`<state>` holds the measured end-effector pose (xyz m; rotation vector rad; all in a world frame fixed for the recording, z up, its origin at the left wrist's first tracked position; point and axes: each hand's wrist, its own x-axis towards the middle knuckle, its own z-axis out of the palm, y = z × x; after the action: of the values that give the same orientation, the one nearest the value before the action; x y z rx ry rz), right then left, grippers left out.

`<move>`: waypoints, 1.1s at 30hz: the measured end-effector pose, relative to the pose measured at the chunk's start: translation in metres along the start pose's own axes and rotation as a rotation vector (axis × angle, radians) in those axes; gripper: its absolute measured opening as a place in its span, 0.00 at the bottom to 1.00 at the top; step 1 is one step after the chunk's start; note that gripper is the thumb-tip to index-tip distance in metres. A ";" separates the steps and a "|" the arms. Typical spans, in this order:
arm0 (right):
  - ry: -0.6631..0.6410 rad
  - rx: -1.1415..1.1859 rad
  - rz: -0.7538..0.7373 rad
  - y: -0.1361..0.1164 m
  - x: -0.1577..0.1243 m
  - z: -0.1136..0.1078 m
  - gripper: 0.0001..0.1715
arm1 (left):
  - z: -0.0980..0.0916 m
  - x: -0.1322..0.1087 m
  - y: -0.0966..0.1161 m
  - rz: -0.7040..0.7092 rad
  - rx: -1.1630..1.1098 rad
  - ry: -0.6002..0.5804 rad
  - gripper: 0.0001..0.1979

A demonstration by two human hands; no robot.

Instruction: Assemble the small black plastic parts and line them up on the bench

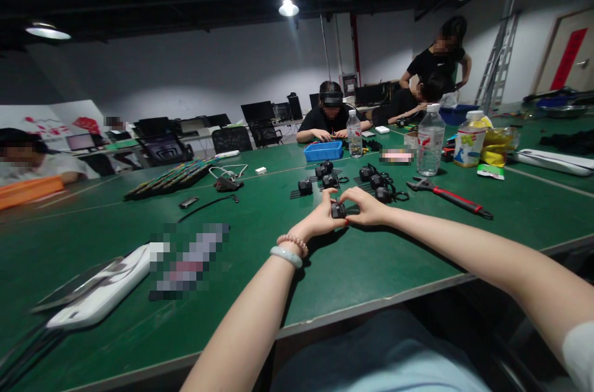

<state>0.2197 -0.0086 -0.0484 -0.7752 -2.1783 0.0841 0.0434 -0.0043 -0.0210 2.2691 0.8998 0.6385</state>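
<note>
Between my two hands is a small black block-like part [338, 211], just above or on the green table. My left hand [321, 217], with a beaded bracelet and a pale bangle at the wrist, has its thumb and fingers closed around the part's left side. From the right, my right hand [364, 206] grips the same part with curled fingers. What the part is exactly, I cannot make out. Just beyond my hands lie several similar black parts with thin prongs [305, 187], and more of them [371, 175] sit to the right with black rings.
An adjustable wrench [452, 199] with red-black handles lies right of my hands. Water bottles [430, 141], a juice bottle [468, 140] and a blue tray [323, 151] stand farther back. A white elongated device [106, 287] is at left. Co-workers sit across the green table [260, 231].
</note>
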 end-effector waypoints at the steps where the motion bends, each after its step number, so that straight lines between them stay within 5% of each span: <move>1: -0.002 -0.001 0.002 0.000 0.000 -0.001 0.20 | 0.000 0.000 0.000 0.001 0.001 0.002 0.36; 33: -0.023 0.009 0.041 -0.001 -0.002 -0.002 0.21 | 0.000 -0.001 -0.004 0.028 0.051 -0.017 0.36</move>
<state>0.2212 -0.0108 -0.0477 -0.8176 -2.1824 0.1242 0.0411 -0.0029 -0.0244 2.3327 0.8869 0.6146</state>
